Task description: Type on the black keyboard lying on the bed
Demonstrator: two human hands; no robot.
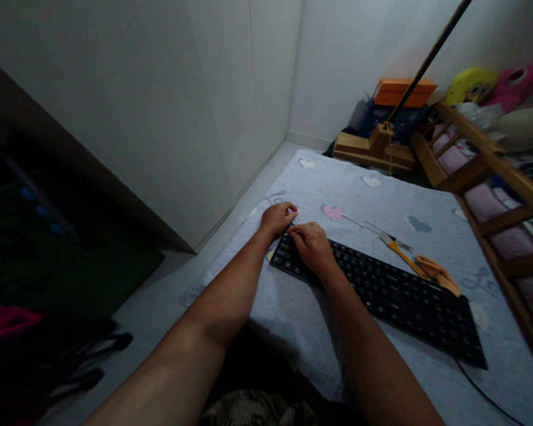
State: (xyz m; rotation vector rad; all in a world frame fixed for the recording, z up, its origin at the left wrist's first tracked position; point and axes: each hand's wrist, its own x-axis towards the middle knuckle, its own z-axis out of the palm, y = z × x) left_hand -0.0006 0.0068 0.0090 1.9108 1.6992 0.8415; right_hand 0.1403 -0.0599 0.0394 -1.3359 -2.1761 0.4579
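A black keyboard point(400, 296) lies at a slant on the quilted cloth, its left end nearest the hands. My left hand point(278, 219) is at the keyboard's far left corner, with curled fingers and the thumb close to them. My right hand point(313, 245) rests over the left keys, thumb and fingertips pinched together near that corner. Whatever is between the fingers of either hand is too small or hidden. Beyond the keyboard lie a brush point(400, 253) with a yellow handle, thin metal tweezers point(377, 229), a slim stick point(353, 221) and a folded orange-brown cloth point(437, 271).
The pale blue quilted cloth point(302, 183) with hearts lies under everything. A cable point(479, 387) runs off the keyboard's near right side. At right stands a wooden bed rail point(493, 154); behind are a wooden stand point(377, 145) and an orange box point(402, 92). A pale cabinet point(182, 106) rises at left.
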